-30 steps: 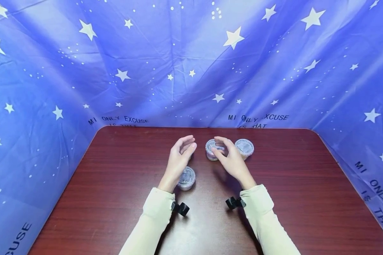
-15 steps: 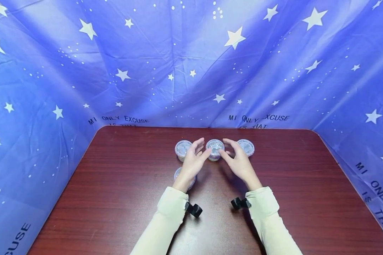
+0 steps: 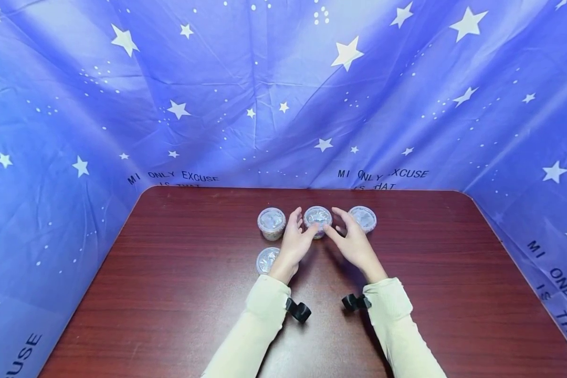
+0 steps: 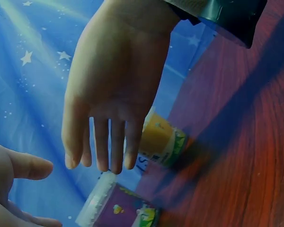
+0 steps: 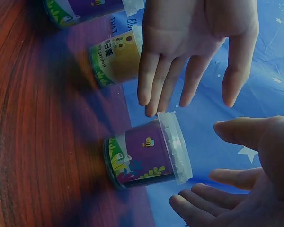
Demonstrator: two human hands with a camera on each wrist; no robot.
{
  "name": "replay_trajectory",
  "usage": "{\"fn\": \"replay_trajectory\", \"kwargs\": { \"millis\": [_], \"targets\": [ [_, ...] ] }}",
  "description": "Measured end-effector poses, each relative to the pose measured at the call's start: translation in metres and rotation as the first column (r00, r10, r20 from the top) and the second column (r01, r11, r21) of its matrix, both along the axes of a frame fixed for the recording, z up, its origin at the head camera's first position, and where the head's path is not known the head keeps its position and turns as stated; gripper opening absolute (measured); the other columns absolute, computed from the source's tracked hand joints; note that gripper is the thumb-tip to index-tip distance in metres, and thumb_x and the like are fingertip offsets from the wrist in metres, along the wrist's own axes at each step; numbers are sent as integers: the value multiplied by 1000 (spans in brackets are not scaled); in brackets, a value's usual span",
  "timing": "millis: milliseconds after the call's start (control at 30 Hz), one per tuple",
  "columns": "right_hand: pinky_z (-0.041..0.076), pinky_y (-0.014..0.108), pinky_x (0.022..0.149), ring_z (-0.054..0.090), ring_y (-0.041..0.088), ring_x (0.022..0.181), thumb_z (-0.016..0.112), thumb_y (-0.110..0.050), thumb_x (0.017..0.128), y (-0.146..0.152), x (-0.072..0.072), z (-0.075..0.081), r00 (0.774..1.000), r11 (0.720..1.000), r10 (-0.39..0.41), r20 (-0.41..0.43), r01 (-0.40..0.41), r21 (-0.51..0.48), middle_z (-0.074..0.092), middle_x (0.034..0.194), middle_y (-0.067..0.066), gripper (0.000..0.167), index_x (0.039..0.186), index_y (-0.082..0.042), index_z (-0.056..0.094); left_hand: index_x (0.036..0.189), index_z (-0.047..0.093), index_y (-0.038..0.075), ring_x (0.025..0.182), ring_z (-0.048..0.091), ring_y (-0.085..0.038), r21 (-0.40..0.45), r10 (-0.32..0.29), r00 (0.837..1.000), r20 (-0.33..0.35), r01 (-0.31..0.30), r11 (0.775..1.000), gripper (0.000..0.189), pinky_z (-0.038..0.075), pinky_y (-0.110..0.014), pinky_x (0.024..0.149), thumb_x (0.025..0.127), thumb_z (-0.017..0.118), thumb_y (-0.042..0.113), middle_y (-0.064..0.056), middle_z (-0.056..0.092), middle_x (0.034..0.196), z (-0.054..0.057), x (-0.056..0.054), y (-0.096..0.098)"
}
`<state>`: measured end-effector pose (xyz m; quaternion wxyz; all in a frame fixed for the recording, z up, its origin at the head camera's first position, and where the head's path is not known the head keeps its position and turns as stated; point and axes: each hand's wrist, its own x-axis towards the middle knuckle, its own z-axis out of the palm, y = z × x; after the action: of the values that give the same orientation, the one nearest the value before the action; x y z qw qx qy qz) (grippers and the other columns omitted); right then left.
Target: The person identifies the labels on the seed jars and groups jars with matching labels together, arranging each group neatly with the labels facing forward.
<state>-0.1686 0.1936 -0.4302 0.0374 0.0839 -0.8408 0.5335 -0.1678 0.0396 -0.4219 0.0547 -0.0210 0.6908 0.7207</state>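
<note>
A lidded plastic tub (image 3: 318,214) with a purple bee label (image 5: 146,146) stands upright on the table between my two hands. On its left side is my left hand (image 3: 296,241), fingers fairly straight and thumb at the tub's near rim. My right hand (image 3: 355,245) is on the other side, its fingers also extended. Whether any fingertip touches the tub, I cannot tell. Behind my left hand stands a yellow-label tub (image 5: 116,59), at the back left in the head view. A further yellow-label tub (image 4: 163,139) stands beyond my right hand, partly hidden by it.
Another purple-label tub (image 3: 266,259) stands nearer me on the left, partly covered by my left wrist. The wooden table (image 3: 170,294) is bounded by a blue star-patterned cloth (image 3: 217,79) at the back and sides. A black camera (image 3: 298,310) juts inward from my left wrist.
My left hand has moved right, from in front of the left tubs to beside the middle tub, uncovering the back-left tub. My right hand has shifted slightly right, off the middle tub's lid.
</note>
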Motion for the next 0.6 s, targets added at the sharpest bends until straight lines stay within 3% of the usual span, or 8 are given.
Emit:
{"fn": "replay_trajectory", "kwargs": {
  "millis": [233,433,600],
  "targets": [
    [40,51,110,40,45,138,61,-8,98,-2,-1,-5,999,1000,1,37,0,-18,35,150,33,63,148,11,30,153,23,-3,148,26,-35,10,41,998,41,-41,999,72,22,-44,122,94,61,12,-25,29,157,-7,-3,9],
    [36,52,114,35,45,141,58,-10,100,-4,-3,-11,995,999,18,93,-13,-51,30,152,35,66,150,13,21,155,19,-2,149,22,-34,18,32,997,69,-33,999,72,20,-45,122,96,59,12,-25,26,159,-13,-6,12],
    [34,52,114,36,45,141,54,-16,103,-3,-5,-14,991,1000,24,129,-22,-14,32,152,33,64,151,11,22,155,20,-2,150,22,-33,22,22,996,81,-24,999,66,20,-44,122,99,54,10,-24,25,160,-19,-8,13]
  ]
}}
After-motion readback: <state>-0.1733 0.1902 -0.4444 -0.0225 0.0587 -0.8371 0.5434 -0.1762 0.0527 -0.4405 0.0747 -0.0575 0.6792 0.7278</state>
